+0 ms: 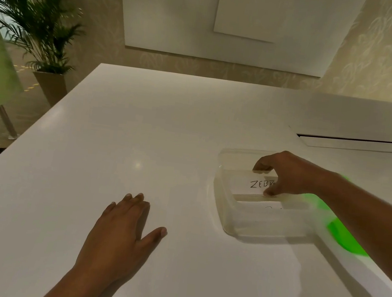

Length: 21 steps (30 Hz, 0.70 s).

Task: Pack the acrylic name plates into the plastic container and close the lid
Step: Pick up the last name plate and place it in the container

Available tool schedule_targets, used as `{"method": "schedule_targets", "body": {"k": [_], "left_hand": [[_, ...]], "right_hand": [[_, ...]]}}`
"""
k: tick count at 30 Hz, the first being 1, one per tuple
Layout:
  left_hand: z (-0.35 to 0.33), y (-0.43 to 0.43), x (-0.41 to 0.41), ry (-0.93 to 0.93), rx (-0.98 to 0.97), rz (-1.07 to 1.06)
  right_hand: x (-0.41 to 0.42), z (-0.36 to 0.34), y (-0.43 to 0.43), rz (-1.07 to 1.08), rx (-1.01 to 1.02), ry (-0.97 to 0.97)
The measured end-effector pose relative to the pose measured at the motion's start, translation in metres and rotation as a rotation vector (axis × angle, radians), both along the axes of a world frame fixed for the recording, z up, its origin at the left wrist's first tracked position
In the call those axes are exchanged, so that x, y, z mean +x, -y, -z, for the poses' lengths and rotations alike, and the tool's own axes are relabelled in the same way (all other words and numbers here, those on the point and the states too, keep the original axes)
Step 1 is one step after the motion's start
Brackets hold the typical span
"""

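A clear plastic container (228, 217) sits on the white table at the right, lid off. My right hand (289, 173) reaches into it and pinches an acrylic name plate (252, 183) lettered "ZEBR…", fingers on its top edge and thumb on its lower edge. A second name plate (262, 205) lies in the container nearer to me, mostly hidden by the wall. A bright green lid (343, 232) lies beside the container on the right, partly under my right forearm. My left hand (121, 230) rests flat on the table, fingers straight, holding nothing.
The white table (142, 129) stretches left and far from the container. A slot with a flap (355, 142) is set into the table at the far right. A potted palm (43, 28) stands off the table's far left corner.
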<state>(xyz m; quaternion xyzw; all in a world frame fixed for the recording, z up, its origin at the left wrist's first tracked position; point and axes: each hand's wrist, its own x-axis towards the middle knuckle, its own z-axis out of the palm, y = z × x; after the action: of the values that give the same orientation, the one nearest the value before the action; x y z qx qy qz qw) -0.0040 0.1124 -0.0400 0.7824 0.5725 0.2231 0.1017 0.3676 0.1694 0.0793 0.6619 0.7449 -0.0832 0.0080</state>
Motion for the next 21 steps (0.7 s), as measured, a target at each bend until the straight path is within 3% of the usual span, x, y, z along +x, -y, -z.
{"method": "schedule_targets", "body": {"k": [10,18,21], "left_hand": [[0.000,-0.001,0.001,-0.006,-0.006,-0.002],[-0.002,0.002,0.000,0.018,-0.013,0.001],[-0.003,0.001,0.000,0.007,-0.006,0.000]], "right_hand": [[-0.007,-0.008,0.012,-0.059,0.211,-0.157],[-0.083,-0.015,0.065,-0.118,0.769,-0.441],[-0.125,-0.001,0.095,-0.222,0.831,-0.554]]}}
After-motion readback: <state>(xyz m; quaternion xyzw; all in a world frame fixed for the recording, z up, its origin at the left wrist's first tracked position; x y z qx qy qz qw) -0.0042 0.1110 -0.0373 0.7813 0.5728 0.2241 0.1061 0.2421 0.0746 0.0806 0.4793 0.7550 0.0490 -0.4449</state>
